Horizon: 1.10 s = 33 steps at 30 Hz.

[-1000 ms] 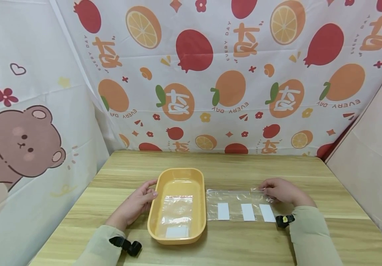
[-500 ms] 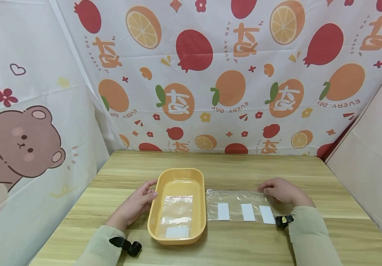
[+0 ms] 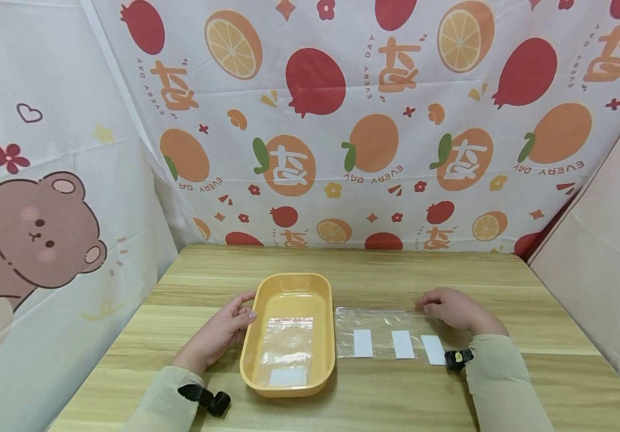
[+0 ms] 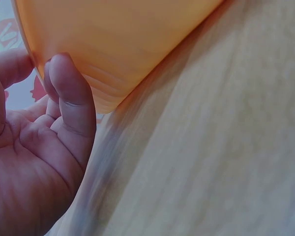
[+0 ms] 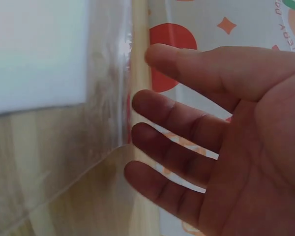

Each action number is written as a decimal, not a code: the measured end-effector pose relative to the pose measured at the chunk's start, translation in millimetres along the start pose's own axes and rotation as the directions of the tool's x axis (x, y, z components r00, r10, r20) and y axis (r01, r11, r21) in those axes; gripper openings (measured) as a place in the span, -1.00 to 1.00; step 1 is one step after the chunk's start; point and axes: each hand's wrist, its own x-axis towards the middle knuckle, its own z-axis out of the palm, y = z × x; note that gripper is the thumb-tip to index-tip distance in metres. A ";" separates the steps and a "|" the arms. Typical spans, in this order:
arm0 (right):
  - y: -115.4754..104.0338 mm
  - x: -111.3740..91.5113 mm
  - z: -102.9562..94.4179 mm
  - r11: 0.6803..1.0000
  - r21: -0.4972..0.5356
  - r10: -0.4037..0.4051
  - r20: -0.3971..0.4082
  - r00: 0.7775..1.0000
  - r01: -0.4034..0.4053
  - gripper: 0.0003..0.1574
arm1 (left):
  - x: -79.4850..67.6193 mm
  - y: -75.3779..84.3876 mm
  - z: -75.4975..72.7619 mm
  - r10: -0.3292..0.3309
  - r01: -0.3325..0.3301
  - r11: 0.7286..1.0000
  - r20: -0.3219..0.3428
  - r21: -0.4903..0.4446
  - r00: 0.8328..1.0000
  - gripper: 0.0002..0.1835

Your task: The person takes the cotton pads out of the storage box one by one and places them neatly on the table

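In the head view my left hand [image 3: 223, 331] grips the left rim of a yellow oblong tray [image 3: 250, 360]. The left wrist view has the thumb at the rim and fingers against the tray's outer wall [image 4: 118, 44]. A clear zip bag [image 3: 288, 342] with white cards [image 3: 287, 377] at its bottom lies inside the tray. Right of it, clear zip bags [image 3: 380, 321] lie in an overlapping row, showing three white cards [image 3: 363, 344]. My right hand [image 3: 453, 309] hovers at the row's far right end, its relaxed, spread fingers [image 5: 157, 142] beside the bag's zip edge [image 5: 125, 98].
Everything lies on a wood-grain table [image 3: 375, 402]. A fruit-print cloth [image 3: 321, 150] hangs behind its far edge, and a bear-print cloth [image 3: 45, 234] hangs at the left. Dark camera straps sit on both wrists.
My right hand has let go of the rightmost zip bag, whose raised top corner now lies flat, and has shifted slightly left. My left hand and the tray stay in place.
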 end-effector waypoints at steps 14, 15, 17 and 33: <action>-32.7 -4.9 -18.7 0.987 0.017 -0.156 -0.113 0.981 0.159 -0.68 | 1.1 -1.4 -0.4 -0.006 0.006 1.000 -0.008 0.000 1.000 -0.31; -36.8 -5.4 -19.0 0.985 0.017 -0.168 -0.114 0.979 0.171 -0.68 | 1.1 -1.5 -0.3 -0.006 0.006 1.000 -0.007 0.000 1.000 -0.31; -44.9 -6.2 -19.0 0.980 0.015 -0.198 -0.115 0.973 0.201 -0.70 | 0.9 -1.6 -0.2 -0.006 0.006 1.000 -0.006 0.000 1.000 -0.31; -94.8 -2.0 6.6 0.935 -0.019 -0.355 -0.050 0.934 0.354 -0.68 | -0.4 -0.5 0.4 -0.024 0.024 1.000 -0.019 0.012 1.000 -0.30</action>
